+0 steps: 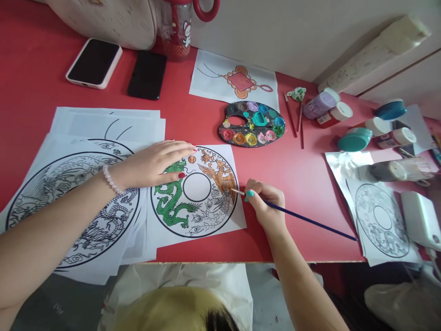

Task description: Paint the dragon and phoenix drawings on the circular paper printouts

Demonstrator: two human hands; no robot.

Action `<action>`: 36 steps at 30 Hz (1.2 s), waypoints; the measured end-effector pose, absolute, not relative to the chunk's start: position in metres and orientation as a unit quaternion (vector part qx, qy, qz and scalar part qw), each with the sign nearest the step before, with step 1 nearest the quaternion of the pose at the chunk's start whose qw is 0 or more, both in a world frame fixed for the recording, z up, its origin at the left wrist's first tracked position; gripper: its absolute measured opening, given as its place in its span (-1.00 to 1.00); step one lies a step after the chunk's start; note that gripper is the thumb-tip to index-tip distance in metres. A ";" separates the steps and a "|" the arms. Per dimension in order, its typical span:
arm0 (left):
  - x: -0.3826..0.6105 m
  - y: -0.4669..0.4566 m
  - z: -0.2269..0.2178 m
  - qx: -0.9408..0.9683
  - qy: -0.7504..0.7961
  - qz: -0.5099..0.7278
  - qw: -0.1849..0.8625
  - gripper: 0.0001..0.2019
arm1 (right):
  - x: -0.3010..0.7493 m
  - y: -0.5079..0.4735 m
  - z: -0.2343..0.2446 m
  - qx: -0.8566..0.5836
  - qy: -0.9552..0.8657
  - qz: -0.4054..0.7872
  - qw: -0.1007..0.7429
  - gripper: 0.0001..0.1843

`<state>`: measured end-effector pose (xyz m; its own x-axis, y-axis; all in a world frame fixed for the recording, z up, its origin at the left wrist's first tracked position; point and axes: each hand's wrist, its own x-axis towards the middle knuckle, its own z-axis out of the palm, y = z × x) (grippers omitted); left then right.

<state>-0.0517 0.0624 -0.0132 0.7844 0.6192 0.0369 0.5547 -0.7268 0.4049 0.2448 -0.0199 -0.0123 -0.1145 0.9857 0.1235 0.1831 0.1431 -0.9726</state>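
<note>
My right hand (265,202) pinches a thin blue paintbrush (310,220) near its ferrule. The bristles touch the orange-painted phoenix on a printed line drawing (213,216), close to the right side of its ring. On the ring's left side a dragon is painted green, while the phoenix's lower tail is bare line work. Flat across the top left of this sheet lies my left hand (161,161), fingers stretched out and holding nothing. Beyond the sheet sits a black paint palette (253,125) with several coloured wells.
Stacked printed sheets (86,248) lie at left. Two phones (93,62) and a red-lidded cup (175,34) stand farther back, near a painted knot picture (241,80). Paint jars (354,139), spare brushes (292,115) and a white device (420,220) occupy the right.
</note>
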 end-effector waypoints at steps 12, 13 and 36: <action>-0.052 0.063 -0.014 0.924 0.320 0.086 0.191 -0.31 | 0.244 -0.021 -0.009 -0.508 -0.638 0.415 0.404 -0.51; -0.052 0.063 -0.014 0.924 0.322 0.082 0.191 -0.31 | 0.243 -0.021 -0.009 -0.506 -0.640 0.414 0.404 -0.52; -0.051 0.063 -0.011 0.926 0.319 0.078 0.185 -0.25 | 0.246 -0.024 -0.015 -0.520 -0.623 0.418 0.408 -0.51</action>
<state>-0.0508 0.0627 -0.0115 0.7838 0.6204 0.0272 0.5625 -0.7278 0.3924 0.2463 -0.0240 -0.0148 -0.1265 0.9892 0.0734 0.3083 0.1096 -0.9450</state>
